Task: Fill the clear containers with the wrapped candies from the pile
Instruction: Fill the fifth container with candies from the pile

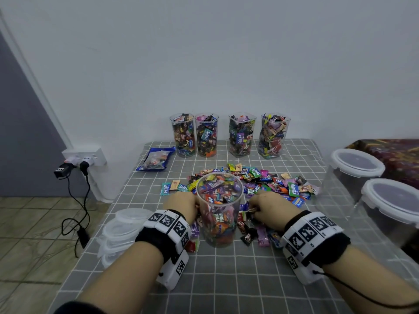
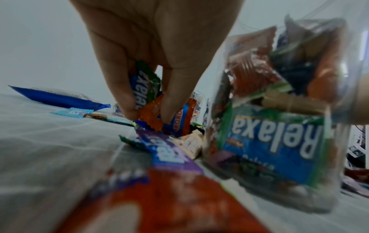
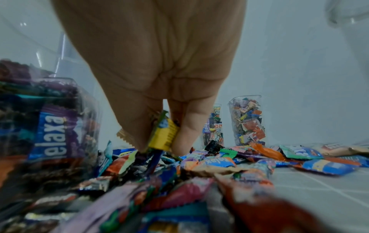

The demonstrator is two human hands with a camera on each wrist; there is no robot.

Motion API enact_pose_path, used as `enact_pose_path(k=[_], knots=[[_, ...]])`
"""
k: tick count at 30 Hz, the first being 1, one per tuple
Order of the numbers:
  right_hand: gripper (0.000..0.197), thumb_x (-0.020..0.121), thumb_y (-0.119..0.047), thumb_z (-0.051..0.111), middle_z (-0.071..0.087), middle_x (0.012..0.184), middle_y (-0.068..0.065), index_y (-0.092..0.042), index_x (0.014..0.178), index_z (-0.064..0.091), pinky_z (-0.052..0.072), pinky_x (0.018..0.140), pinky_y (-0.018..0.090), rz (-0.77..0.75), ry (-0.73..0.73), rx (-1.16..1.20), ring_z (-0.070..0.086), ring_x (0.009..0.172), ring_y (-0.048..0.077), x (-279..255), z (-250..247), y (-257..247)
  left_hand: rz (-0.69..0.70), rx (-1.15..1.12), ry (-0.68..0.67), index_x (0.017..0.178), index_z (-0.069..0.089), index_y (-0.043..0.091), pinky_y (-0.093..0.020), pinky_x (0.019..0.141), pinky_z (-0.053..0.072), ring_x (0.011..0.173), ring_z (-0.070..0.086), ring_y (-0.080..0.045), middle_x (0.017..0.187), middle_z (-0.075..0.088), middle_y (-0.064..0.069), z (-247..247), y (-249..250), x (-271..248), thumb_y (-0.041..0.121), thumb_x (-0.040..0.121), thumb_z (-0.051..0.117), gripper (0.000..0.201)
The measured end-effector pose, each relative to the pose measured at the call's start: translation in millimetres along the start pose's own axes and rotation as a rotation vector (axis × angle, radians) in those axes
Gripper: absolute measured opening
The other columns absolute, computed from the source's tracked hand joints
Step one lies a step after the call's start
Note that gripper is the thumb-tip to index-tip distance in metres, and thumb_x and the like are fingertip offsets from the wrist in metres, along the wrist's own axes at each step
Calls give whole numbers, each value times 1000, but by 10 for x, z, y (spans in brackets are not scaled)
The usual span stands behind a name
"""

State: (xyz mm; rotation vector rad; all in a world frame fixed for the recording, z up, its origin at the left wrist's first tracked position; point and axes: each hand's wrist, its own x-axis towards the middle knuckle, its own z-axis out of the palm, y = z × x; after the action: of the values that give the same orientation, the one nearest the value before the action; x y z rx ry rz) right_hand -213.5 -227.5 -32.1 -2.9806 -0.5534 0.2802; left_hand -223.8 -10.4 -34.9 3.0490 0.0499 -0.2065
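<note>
A clear container (image 1: 219, 209), nearly full of wrapped candies, stands between my hands on the checked cloth; its wall also shows in the wrist views (image 2: 275, 119) (image 3: 40, 126). The candy pile (image 1: 256, 182) spreads behind and beside it. My left hand (image 1: 181, 207) is low at the container's left and pinches several wrapped candies (image 2: 147, 97), a green-blue one and orange ones. My right hand (image 1: 267, 207) is at the container's right, down in the pile, and pinches a yellow wrapped candy (image 3: 164, 135) with others beneath it.
Several filled clear containers (image 1: 229, 134) line the far table edge by the wall. A blue candy bag (image 1: 156, 158) lies at the back left. Stacked clear lids (image 1: 122, 230) sit at the left edge. Two large lidded tubs (image 1: 371, 191) stand on the right.
</note>
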Motion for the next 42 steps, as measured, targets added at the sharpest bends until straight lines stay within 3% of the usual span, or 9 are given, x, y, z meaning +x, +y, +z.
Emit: enact_pose_path(k=[4,16,20,23,26,32,37,42], knots=[[19,91,-16,53,55,112,3,-13,108,62,39,81,25,-10,53,46,53,103,20,-33,-17,15,-9,-62,36,100,68,19,-34,78,48,96,61,-26,102,67,-9,-48,-35,-32,21,94,48,21],[20,90,-18,57,56,109,2,-15,108,65,42,88,28,0,171,164,53,102,18,-132,-152,76,-42,-297,121,119,63,34,-28,78,45,99,59,-21,110,68,-3,-72,-273,-105,19,92,51,33],[19,92,-19,57,59,107,3,-14,107,66,41,81,27,-13,266,199,54,99,19,-149,-314,51,-46,-332,192,120,63,33,-26,77,44,97,60,-22,107,69,-3,-137,-306,-139,22,92,53,32],[17,91,-19,58,59,99,1,-13,104,67,34,72,25,-61,365,229,54,92,19,-161,-420,19,-39,-375,219,118,64,32,-27,72,44,89,60,-20,98,70,-2,-210,-314,-155,23,92,53,30],[14,91,-17,59,53,91,-2,-11,100,68,27,67,20,-125,479,256,50,85,16,-190,-494,-53,-32,-420,274,119,64,34,-25,71,43,90,61,-16,100,71,1,-271,-307,-169,23,91,55,31],[18,91,-17,60,60,105,4,-7,103,68,30,73,18,-224,636,296,52,89,16,-262,-659,-246,-7,-501,369,119,64,30,-22,72,41,92,60,-14,105,70,2,-391,-271,-233,24,91,58,30],[17,91,-16,60,61,107,3,-9,104,68,40,80,23,-309,636,329,56,94,18,-325,-706,-434,6,-569,424,118,66,28,-25,80,46,90,60,-13,107,70,1,-454,-256,-263,22,89,60,30],[16,90,-14,60,61,105,0,-11,103,69,39,79,21,-379,577,317,55,94,15,-345,-648,-565,22,-564,449,118,66,28,-20,71,40,77,54,-9,104,71,1,-482,-244,-281,22,89,60,30]])
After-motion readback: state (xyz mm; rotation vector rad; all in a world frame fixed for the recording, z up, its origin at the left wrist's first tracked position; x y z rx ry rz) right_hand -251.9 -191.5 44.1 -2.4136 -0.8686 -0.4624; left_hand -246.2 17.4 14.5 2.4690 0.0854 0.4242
